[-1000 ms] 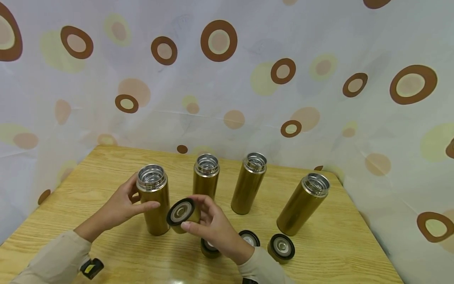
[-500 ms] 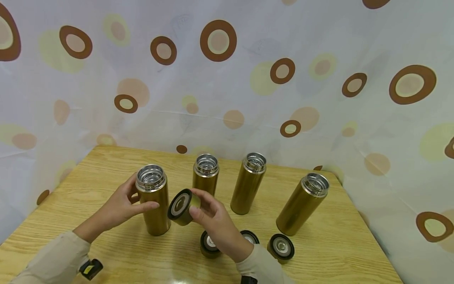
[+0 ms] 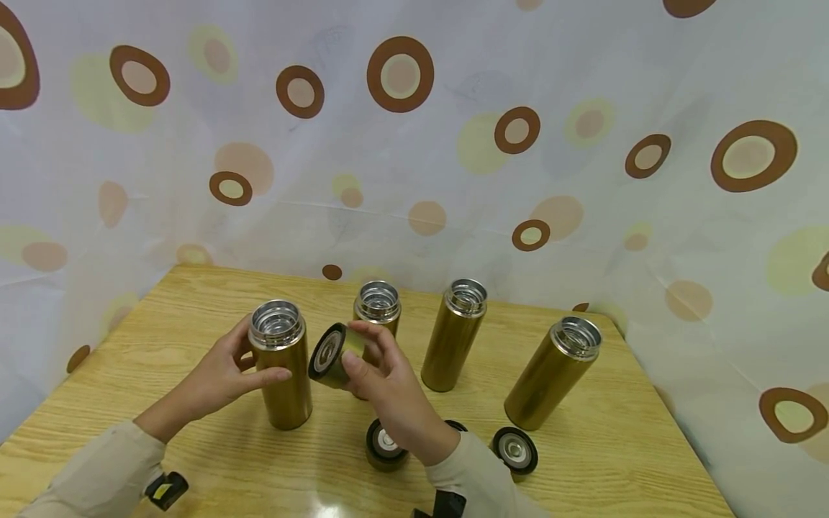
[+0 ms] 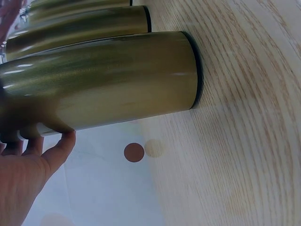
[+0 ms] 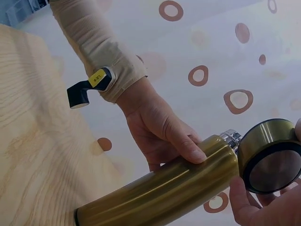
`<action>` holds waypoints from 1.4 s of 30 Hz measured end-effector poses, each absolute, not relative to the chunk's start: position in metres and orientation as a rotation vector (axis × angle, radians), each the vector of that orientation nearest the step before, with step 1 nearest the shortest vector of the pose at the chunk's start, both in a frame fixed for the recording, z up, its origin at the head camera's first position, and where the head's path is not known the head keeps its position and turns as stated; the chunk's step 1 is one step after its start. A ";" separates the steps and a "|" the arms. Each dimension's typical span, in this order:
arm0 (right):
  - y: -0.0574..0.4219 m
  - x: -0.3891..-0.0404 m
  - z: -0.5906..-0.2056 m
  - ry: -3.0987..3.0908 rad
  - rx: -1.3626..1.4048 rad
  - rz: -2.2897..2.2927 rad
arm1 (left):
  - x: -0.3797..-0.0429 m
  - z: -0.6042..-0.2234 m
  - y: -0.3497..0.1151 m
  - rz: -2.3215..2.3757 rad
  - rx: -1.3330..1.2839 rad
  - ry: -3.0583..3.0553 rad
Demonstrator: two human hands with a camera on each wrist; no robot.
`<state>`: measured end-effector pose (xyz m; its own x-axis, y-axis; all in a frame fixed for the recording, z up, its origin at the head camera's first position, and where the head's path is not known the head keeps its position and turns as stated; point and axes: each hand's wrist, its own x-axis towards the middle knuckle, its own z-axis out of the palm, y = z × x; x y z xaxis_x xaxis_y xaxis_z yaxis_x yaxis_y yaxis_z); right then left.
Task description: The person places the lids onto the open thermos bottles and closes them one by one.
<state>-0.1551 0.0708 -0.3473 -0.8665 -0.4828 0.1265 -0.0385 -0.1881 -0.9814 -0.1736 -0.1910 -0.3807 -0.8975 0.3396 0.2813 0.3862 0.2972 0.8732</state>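
The bottles (image 3: 288, 388) look glossy metal, the table (image 3: 602, 453) grained wood.

Gold bottle (image 3: 286, 400), silver neck (image 3: 278, 339), black-rimmed gold lid (image 3: 334, 360), brown-ringed white backdrop (image 3: 414, 158), beige sleeve (image 3: 106, 464)

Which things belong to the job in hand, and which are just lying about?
In the job:
leftmost bottle, in the left hand
raised lid, in the right hand

Merely standing or lying about:
second bottle, third bottle, rightmost bottle
left lid, right lid, mostly hidden middle lid
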 end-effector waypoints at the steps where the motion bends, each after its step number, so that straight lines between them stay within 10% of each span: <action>1: 0.070 -0.155 -0.346 1.791 -0.587 -2.134 | -0.173 -0.381 -0.191 -1.700 -0.699 -2.495; 42: 0.022 -0.188 -0.292 2.520 -1.269 -1.694 | -0.174 -0.383 -0.193 -1.760 -0.734 -2.462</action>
